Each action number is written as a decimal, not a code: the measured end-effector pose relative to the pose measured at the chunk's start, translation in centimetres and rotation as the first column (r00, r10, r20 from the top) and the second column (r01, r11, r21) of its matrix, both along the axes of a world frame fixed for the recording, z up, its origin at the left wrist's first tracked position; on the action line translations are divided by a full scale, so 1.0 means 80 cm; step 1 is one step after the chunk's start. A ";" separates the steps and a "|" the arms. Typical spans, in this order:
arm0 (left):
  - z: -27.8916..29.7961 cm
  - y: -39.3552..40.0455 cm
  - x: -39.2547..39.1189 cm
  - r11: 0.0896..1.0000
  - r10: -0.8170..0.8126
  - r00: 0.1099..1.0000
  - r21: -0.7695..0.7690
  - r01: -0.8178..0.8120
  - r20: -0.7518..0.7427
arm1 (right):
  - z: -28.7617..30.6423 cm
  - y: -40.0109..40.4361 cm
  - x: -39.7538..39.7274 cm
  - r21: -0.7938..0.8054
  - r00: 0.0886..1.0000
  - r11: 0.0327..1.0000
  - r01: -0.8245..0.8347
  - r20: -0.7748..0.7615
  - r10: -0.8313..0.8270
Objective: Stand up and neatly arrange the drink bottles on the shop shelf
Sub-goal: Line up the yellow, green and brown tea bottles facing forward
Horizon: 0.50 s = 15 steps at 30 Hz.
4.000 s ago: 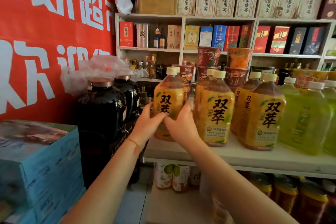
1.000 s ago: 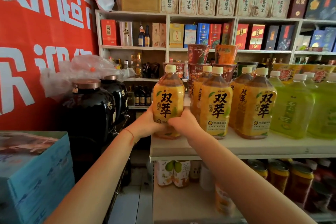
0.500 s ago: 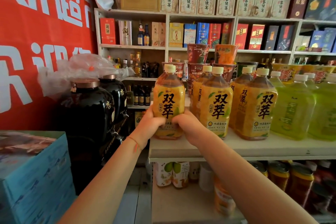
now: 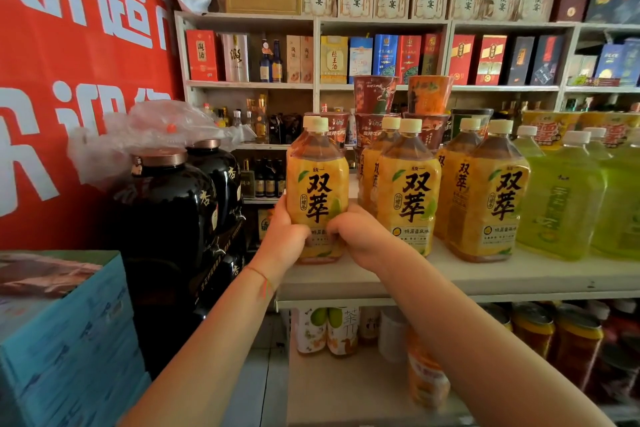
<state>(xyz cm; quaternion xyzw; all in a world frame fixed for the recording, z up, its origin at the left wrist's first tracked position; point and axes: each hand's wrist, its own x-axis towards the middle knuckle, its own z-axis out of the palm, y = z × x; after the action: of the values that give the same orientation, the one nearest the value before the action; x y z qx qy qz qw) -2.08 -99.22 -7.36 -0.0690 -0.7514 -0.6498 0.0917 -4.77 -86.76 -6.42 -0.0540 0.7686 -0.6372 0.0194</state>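
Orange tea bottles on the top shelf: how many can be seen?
5. One at the left end, gripped by both hands; a front and rear pair; another front and rear pair. More may hide behind.

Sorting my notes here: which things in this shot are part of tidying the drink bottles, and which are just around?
Part of the job:
held orange bottle
left hand
right hand
other orange bottles
green bottles
shelf

Just around:
black jars
blue boxes
noodle cups
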 end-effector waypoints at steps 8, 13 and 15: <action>0.014 0.015 0.010 0.924 0.312 0.904 -0.129 -0.361 -0.293 | 0.004 0.009 0.041 0.323 0.921 0.924 0.206 -0.383 -0.071; 0.042 0.068 0.038 0.806 0.366 0.523 -0.018 -0.591 -0.769 | 0.015 0.062 0.067 0.242 0.703 0.905 0.349 -0.707 -0.082; 0.042 0.102 0.037 0.791 0.335 0.453 -0.015 -0.611 -0.826 | 0.019 0.101 0.071 0.178 0.639 0.908 0.379 -0.760 -0.118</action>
<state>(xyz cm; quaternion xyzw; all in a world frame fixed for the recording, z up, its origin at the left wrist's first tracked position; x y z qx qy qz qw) 0.91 -91.05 -3.99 -0.1461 -0.7107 -0.3700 0.5802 0.93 -78.71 -4.89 -0.1932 0.8035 -0.4235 -0.3711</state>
